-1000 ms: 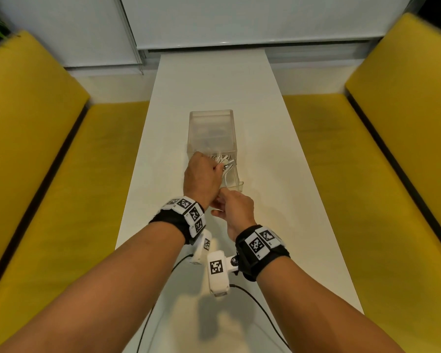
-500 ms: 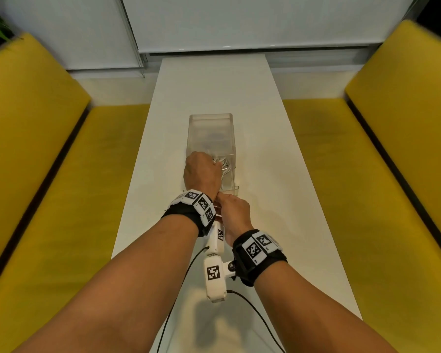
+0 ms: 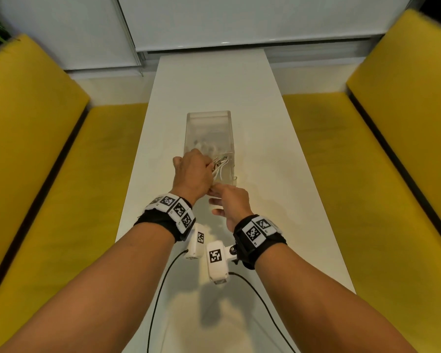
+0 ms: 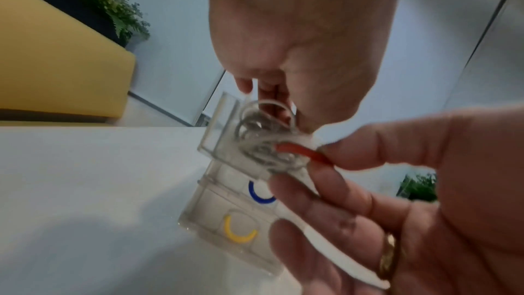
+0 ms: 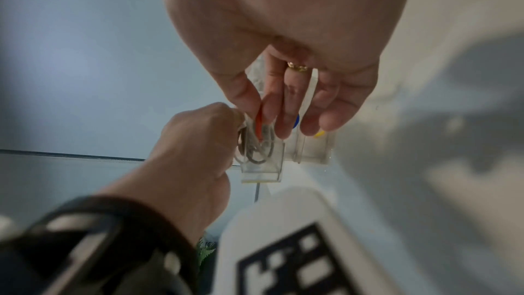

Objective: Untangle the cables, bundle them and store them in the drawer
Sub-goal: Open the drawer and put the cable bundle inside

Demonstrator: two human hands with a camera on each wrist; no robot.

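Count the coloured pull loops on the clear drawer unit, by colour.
Red pull loop: 1, pinched by the right hand, on the open drawer that holds the cables
Blue pull loop: 1
Yellow pull loop: 1
Total: 3

- Cables (image 3: 220,165): white and grey, coiled into a loose bundle of several loops. The bundle sits in the top drawer, directly under the fingers of the left hand (image 3: 192,174), which curl around its upper loops.
- Top drawer (image 4: 226,134): clear plastic, pulled out from the unit, directly ahead of both hands. A red ring pull (image 4: 302,151) on its front is pinched by the right hand (image 3: 229,202).
- Drawer unit (image 3: 209,133): clear plastic, upright on the white bench (image 3: 265,154), beyond both hands. Two lower drawer fronts, below the right fingers, carry a blue ring (image 4: 259,194) and a yellow ring (image 4: 238,231).
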